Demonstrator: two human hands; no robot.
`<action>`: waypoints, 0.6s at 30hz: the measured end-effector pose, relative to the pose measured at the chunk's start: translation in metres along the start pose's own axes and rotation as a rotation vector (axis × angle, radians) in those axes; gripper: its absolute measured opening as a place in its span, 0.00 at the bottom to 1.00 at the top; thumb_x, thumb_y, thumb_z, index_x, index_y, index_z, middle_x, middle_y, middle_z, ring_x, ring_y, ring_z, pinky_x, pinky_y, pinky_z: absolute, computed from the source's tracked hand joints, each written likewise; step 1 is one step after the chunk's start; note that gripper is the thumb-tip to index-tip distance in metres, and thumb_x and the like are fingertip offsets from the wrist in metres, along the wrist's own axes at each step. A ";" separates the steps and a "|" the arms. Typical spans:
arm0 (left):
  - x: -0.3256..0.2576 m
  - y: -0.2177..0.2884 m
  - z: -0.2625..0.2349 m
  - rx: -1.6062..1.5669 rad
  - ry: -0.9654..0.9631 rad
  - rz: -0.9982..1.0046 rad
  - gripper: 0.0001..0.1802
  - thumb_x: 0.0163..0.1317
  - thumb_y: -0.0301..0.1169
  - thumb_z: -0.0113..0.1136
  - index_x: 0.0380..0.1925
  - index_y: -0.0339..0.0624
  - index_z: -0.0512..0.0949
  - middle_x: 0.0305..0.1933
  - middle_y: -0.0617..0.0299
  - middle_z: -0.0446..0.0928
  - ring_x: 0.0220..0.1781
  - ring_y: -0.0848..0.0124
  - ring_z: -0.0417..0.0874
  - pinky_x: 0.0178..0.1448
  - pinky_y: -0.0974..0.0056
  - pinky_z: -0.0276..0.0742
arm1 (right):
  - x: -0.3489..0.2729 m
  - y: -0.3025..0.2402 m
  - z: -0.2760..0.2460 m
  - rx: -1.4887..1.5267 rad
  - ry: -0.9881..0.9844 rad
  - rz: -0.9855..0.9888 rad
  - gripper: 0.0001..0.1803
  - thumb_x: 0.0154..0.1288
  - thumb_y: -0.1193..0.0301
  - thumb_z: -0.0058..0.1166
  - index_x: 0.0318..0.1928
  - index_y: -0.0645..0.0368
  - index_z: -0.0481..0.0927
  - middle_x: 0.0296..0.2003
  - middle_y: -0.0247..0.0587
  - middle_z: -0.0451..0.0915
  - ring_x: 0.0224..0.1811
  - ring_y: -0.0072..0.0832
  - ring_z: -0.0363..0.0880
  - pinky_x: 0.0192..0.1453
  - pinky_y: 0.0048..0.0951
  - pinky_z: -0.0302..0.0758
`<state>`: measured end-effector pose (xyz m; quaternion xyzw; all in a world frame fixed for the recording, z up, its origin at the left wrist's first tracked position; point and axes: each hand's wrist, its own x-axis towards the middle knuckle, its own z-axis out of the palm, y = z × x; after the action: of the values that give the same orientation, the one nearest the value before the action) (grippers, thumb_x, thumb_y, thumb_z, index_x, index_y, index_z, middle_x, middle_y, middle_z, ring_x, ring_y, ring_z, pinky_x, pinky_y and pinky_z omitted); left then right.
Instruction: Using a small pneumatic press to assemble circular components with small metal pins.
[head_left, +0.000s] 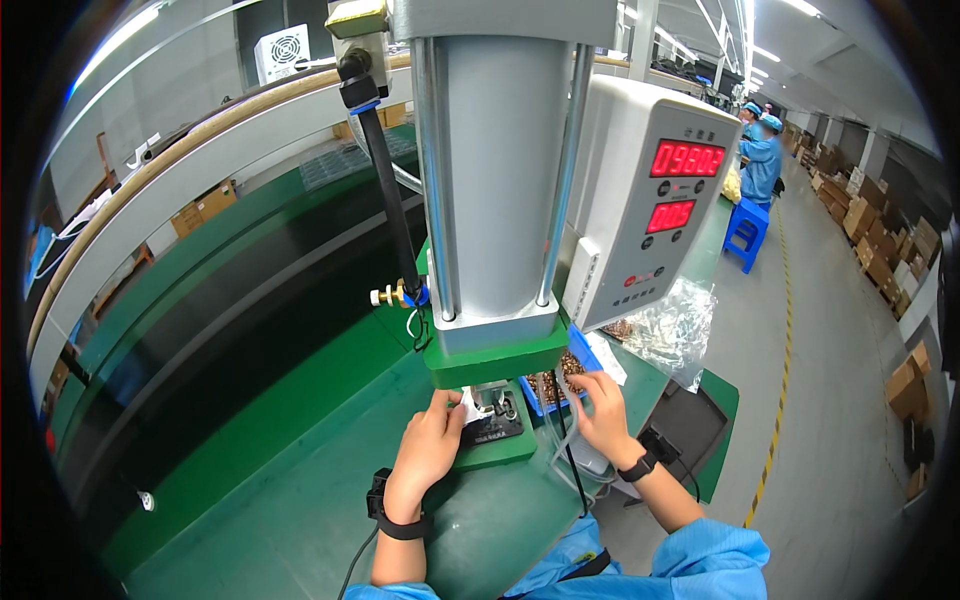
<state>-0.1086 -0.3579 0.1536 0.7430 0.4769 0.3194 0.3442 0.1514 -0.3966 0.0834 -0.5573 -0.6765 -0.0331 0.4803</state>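
Observation:
My left hand (430,440) is at the die of a bench press, its fingers closed on a small white piece (470,404). Beside them, the black die block (495,430) sits on the press's green base (505,452), under the metal punch (489,393). Over the near edge of a blue tray (583,350) of small copper-coloured parts (545,388) is my right hand (605,420). Its thumb and fingers are bent together in a pinch; anything between them is too small to make out. Both wrists wear black bands.
The press's grey cylinder (500,180) rises in front of me, a black air hose (390,190) at its left. A white counter box (650,190) with red digits stands at its right. Beyond lies a clear plastic bag (675,330). People in blue work farther off near a blue stool (746,234).

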 end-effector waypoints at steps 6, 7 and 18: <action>-0.002 0.003 0.000 0.027 -0.010 -0.025 0.08 0.64 0.30 0.48 0.39 0.37 0.69 0.18 0.52 0.71 0.20 0.63 0.71 0.27 0.62 0.64 | 0.029 0.016 0.008 -0.538 -0.378 0.043 0.10 0.49 0.70 0.59 0.34 0.58 0.80 0.35 0.40 0.73 0.45 0.38 0.67 0.47 0.39 0.63; -0.002 0.004 -0.001 0.032 -0.005 -0.024 0.08 0.64 0.30 0.48 0.39 0.37 0.69 0.18 0.52 0.71 0.20 0.63 0.71 0.27 0.62 0.64 | 0.031 0.020 0.010 -0.580 -0.395 0.050 0.09 0.48 0.68 0.60 0.30 0.58 0.80 0.34 0.40 0.73 0.45 0.37 0.68 0.48 0.40 0.61; -0.003 0.002 0.001 -0.003 0.030 0.007 0.08 0.64 0.30 0.47 0.39 0.37 0.68 0.18 0.52 0.71 0.19 0.63 0.70 0.26 0.62 0.62 | 0.035 0.025 0.012 -0.593 -0.462 0.034 0.09 0.46 0.67 0.63 0.28 0.58 0.80 0.33 0.40 0.75 0.44 0.35 0.70 0.49 0.39 0.60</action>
<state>-0.1079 -0.3616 0.1547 0.7392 0.4790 0.3323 0.3373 0.1667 -0.3548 0.0885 -0.6761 -0.7187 -0.0932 0.1332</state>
